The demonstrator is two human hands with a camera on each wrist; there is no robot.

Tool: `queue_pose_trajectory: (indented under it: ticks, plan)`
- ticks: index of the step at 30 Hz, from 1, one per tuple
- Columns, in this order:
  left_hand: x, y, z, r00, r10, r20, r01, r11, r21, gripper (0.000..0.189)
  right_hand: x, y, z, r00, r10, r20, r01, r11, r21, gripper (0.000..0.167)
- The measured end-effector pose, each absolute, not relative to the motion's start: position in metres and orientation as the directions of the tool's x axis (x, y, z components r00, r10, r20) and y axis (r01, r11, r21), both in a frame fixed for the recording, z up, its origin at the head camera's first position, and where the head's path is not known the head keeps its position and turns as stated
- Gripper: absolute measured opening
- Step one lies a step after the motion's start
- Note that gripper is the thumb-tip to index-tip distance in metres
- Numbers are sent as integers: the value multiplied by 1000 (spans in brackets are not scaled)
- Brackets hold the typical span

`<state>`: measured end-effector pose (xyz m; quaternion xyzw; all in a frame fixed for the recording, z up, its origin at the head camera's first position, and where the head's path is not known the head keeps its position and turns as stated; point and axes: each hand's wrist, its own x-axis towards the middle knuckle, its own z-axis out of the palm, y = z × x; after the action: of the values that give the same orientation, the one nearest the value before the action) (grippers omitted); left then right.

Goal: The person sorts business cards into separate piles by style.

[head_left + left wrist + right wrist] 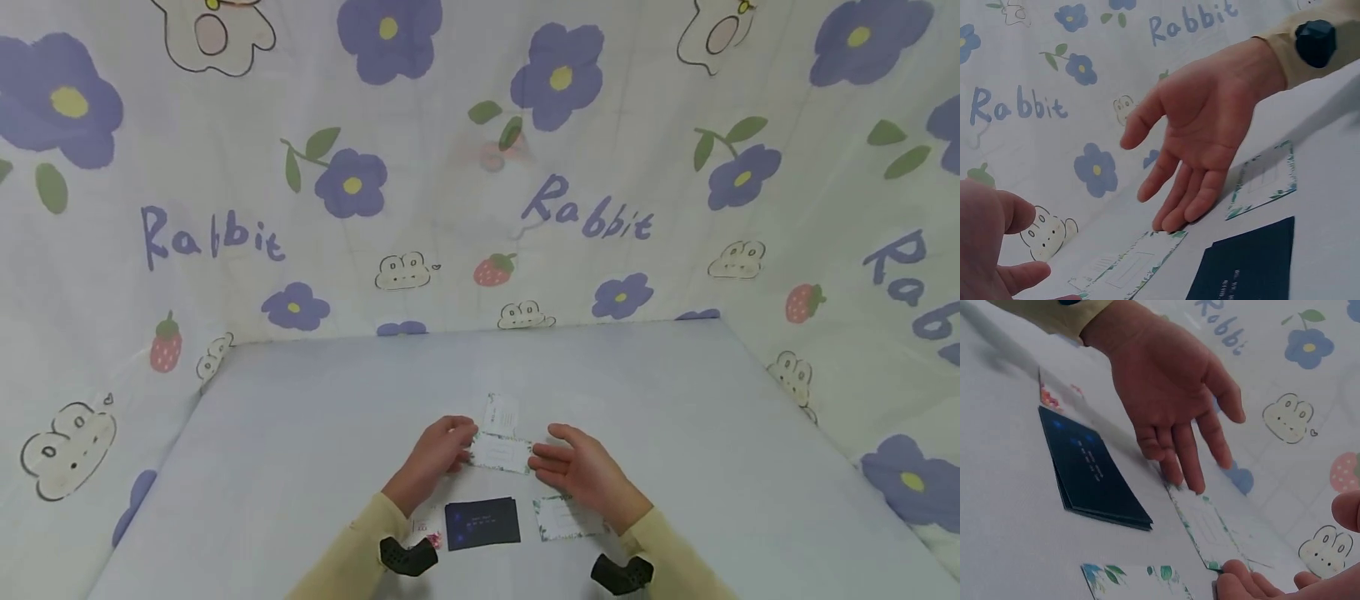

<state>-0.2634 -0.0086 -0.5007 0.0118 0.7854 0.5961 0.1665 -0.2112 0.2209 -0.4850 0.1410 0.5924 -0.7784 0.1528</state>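
A white card with a green leaf border (501, 454) lies on the table between the two hands. My left hand (437, 457) is at its left end, fingertips right at the edge. At the opposite end is my right hand (588, 471), palm turned inward, fingers fairly straight and fingertips close to the card's edge. In the right wrist view, the left hand (1141, 394) shows loosely extended fingers reaching down to the card (1200, 525). The left wrist view has the right hand (1200, 125) with its thumb spread away from the fingers.
Another white card (501, 412) lies just beyond, partly overlapped by the middle one. Nearer the person is a stack of dark blue cards (482, 525). To its right sits a leaf-bordered card (562, 518); on its left, a card with red flowers (427, 533). Patterned cloth (450, 208) surrounds the table.
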Motion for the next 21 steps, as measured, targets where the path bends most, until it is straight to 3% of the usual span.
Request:
queue_pose_trajectory:
  ticks: [11, 21]
  plan:
    - [-243, -10, -493, -948, 216, -234, -178, 251, 952, 49, -222, 224, -481, -877, -83, -473, 479, -212, -852, 69]
    - [-230, -9, -485, -928, 277, -250, -210, 166, 963, 51, -207, 231, -455, -916, -138, -376, 377, 22, -926, 67]
